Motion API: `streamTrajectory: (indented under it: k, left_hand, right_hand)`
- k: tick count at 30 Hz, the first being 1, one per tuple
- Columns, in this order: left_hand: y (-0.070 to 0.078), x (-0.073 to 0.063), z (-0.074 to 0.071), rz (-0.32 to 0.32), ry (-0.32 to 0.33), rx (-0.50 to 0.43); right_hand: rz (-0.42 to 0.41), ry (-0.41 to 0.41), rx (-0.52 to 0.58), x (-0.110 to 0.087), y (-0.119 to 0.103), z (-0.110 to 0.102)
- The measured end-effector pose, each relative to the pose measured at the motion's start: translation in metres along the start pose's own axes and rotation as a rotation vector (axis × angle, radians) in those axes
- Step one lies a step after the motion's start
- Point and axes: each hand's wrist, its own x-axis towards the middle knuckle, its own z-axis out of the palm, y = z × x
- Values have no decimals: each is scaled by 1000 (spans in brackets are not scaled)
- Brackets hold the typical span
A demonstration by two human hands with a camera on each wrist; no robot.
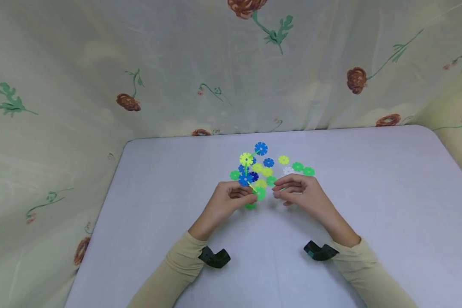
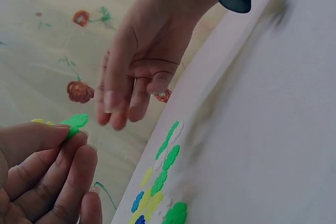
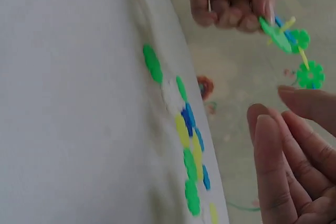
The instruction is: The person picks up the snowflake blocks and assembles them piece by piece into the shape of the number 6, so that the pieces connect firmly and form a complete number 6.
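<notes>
My left hand (image 1: 231, 199) pinches a green snowflake disc (image 1: 259, 193) between thumb and fingers. That disc ends a chain of interlocked plastic discs, with a blue disc (image 1: 245, 179), a yellow disc (image 1: 246, 159) and others slotted edge-on between them. In the right wrist view the chain, with a green disc (image 3: 310, 75) at its lower end, hangs out from the left hand's fingertips. A short gap to the right, my right hand (image 1: 302, 190) hovers with fingers loosely bent. Nothing shows between its thumb and fingers (image 3: 269, 150) in the right wrist view.
Loose discs lie on the white table (image 1: 369, 192) beyond the hands, among them a yellow disc (image 1: 283, 160), a white disc (image 1: 288, 170) and a green disc (image 1: 309, 171). A flowered curtain (image 1: 169, 55) hangs behind the table. Each wrist wears a black camera mount (image 1: 214, 257).
</notes>
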Motion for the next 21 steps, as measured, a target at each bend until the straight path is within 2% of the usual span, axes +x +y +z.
streamTrajectory:
  k: [5, 13, 16, 21]
  left_hand:
    - [0, 1, -1, -11, 0, 6]
    - [1, 0, -3, -11, 1, 7]
    - [2, 0, -3, -22, 4, -2]
    - [2, -1, -5, -37, 2, -16]
  right_hand:
    - [29, 60, -155, 3, 2, -18]
    - [103, 162, -503, 12, 11, -37]
    - [108, 180, -575, 16, 16, -40]
    - [83, 182, -632, 20, 21, -44]
